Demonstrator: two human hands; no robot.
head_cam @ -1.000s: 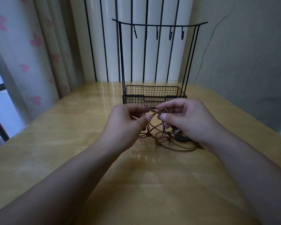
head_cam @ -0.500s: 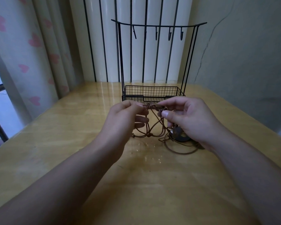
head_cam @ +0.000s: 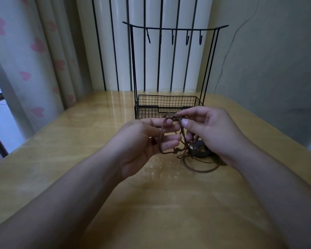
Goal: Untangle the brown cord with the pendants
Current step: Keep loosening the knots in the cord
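The brown cord (head_cam: 171, 118) stretches between both hands above the table (head_cam: 79, 141). The left hand (head_cam: 144, 141) and right hand (head_cam: 212, 130) each pinch it, loops dangling below onto a dark round pendant (head_cam: 199, 150) under the right hand.

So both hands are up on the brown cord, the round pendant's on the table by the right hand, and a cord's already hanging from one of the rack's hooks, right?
Not quite: the hooks on the wire rack are all bare in the head view. The rest holds: left hand and right hand hold the brown cord, and the round pendant lies on the table.
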